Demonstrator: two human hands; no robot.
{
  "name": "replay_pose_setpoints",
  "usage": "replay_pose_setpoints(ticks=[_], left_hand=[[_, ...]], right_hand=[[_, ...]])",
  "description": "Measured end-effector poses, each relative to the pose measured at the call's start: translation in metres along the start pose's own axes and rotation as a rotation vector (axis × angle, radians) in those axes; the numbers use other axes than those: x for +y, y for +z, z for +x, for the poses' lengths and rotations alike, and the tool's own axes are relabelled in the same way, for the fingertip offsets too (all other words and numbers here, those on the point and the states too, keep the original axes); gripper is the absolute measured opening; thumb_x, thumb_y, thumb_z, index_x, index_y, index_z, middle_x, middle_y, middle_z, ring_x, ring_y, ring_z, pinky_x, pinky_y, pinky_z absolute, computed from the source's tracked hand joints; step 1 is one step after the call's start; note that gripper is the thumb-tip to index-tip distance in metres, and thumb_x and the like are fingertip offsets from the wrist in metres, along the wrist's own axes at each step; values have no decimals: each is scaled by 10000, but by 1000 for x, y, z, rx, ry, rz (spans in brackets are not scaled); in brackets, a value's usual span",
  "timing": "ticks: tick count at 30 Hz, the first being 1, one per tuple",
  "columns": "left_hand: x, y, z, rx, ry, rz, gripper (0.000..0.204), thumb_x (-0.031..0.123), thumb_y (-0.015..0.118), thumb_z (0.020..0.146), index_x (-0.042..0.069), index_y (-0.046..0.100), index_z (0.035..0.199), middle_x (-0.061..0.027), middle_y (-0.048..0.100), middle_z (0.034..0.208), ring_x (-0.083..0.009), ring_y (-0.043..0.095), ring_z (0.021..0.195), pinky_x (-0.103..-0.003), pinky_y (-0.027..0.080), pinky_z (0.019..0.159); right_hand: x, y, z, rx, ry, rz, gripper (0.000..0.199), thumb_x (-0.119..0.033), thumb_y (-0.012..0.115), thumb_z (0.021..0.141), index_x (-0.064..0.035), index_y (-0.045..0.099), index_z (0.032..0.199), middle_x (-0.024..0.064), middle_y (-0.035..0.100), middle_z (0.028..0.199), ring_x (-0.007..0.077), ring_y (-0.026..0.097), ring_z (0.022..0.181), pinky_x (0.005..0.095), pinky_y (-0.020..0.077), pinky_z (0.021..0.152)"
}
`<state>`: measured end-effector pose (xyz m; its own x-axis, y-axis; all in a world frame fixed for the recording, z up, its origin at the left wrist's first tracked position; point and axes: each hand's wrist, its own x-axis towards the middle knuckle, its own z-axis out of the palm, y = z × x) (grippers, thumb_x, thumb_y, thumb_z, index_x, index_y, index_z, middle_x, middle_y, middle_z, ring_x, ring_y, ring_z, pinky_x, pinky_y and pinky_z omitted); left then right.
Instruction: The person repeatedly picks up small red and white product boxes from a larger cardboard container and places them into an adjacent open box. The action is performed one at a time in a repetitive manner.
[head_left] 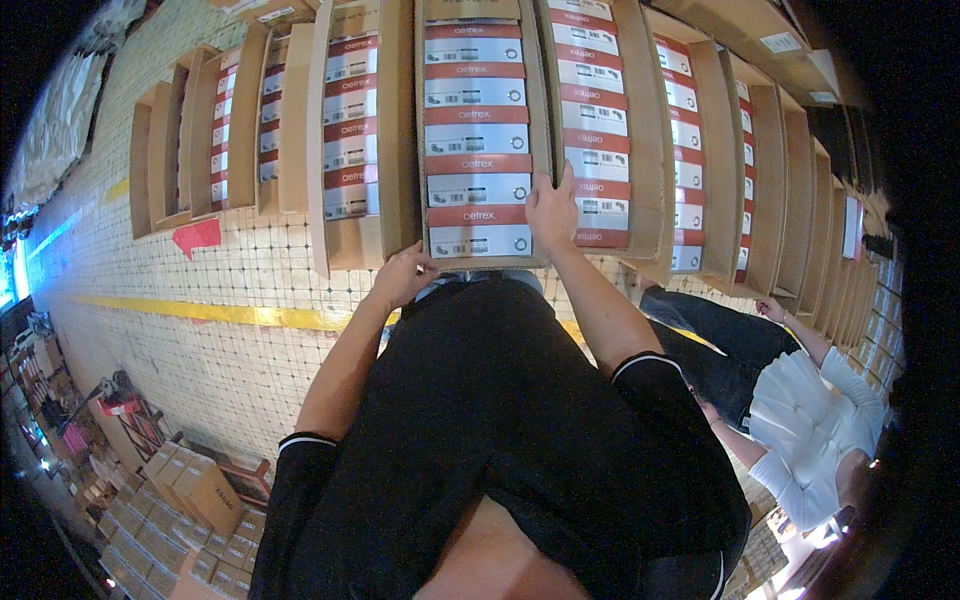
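Observation:
Right in front of me stands an open, narrow cardboard carton (545, 95), its flaps up. Inside it is a row of white shoe boxes (478, 190) with red-brown lids and small printed labels. My left hand (405, 277) is closed at the carton's near left corner, fingertips against the cardboard. Over the carton's right wall, near its front, my right hand (553, 212) is closed, one finger pointing forward along the edge. The fingers on the far side of that wall are partly hidden.
A similar carton (350, 245) with shoe boxes stands close on the left, another (648, 140) on the right; several more line up both ways. A co-worker in a white top (815, 420) stands to my right. A red marker (196, 238) and yellow line (230, 313) show on the tiled floor.

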<state>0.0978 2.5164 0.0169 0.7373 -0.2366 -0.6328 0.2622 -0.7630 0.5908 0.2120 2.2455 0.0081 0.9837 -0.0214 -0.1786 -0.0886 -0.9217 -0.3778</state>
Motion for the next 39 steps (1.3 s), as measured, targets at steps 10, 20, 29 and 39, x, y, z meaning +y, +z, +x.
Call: replay_pose_setpoints(ticks=[10, 20, 29, 39], left_hand=[[6, -2, -1, 42, -45, 46, 191, 277, 686, 787, 166, 724, 938, -183, 493, 1373, -325, 557, 1173, -405, 455, 974], [2, 1, 2, 74, 7, 92, 198, 293, 696, 757, 181, 734, 917, -182, 494, 1372, -355, 591, 1106, -413, 481, 942], [9, -2, 2, 52, -34, 99, 195, 285, 682, 751, 186, 737, 909, -189, 492, 1370, -349, 596, 1101, -411, 487, 936], [18, -8, 1, 9, -113, 76, 196, 271, 685, 745, 201, 744, 919, -159, 480, 1390, -335, 602, 1099, -410, 487, 934]], right_hand=[[2, 1, 0, 96, -77, -48, 297, -159, 576, 836, -96, 594, 1125, 256, 311, 1424, 422, 612, 961, 478, 515, 831], [0, -1, 0, 73, -55, -61, 298, -171, 589, 831, -94, 588, 1118, 252, 316, 1416, 412, 613, 950, 468, 527, 809], [-1, -3, 1, 71, -49, -9, 269, -171, 557, 848, -114, 552, 1110, 257, 325, 1409, 445, 586, 992, 498, 511, 813], [1, -4, 1, 79, -71, 2, 312, -177, 600, 820, -79, 593, 1116, 246, 330, 1405, 411, 610, 956, 466, 521, 801]])
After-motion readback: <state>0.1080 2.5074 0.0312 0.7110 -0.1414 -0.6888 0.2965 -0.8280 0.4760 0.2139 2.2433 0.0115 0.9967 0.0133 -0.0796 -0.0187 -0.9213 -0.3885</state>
